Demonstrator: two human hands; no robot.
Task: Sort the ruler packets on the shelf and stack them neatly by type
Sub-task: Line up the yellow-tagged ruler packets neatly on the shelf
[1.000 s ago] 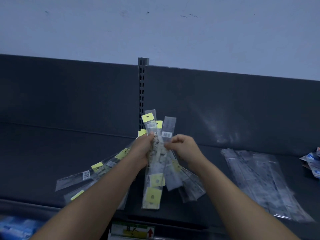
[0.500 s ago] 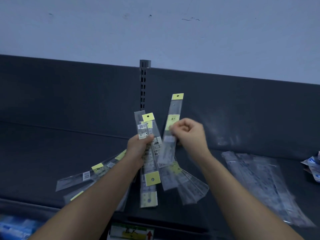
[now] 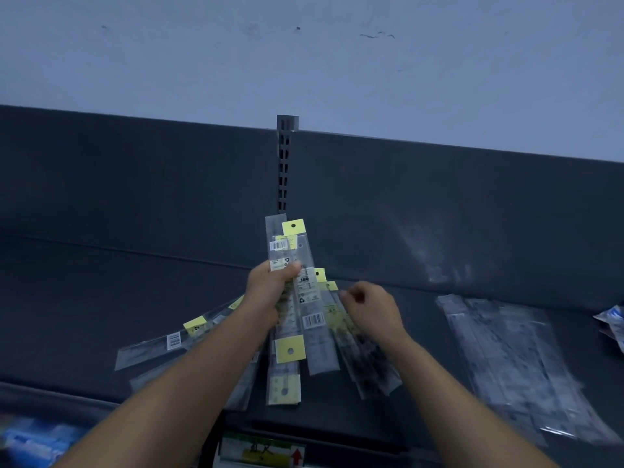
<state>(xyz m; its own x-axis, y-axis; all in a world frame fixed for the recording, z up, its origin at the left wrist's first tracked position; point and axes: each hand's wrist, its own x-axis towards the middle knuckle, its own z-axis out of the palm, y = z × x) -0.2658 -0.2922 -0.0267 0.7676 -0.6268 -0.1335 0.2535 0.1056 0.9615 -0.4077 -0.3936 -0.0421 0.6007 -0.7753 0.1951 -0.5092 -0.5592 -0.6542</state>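
Left hand (image 3: 270, 292) clamped on ruler packet fan (image 3: 312, 315), right hand (image 3: 374, 312) curled at its 3 o'clock, grip unclear

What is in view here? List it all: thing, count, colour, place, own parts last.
held packets: several, clear with yellow tags, fanned in the left grip
loose packets: a few, clear with yellow tags, shelf left
packet stack: one pile, clear, shelf right
blue packages: two blurred clusters, blue-white, far right and bottom left
shelf: one, dark grey
post: one, grey, slotted, back centre
label: one, yellow-green, red arrow, shelf front
left grip: holds the fan
right grip: fingers curled beside the fan; any pinch unclear
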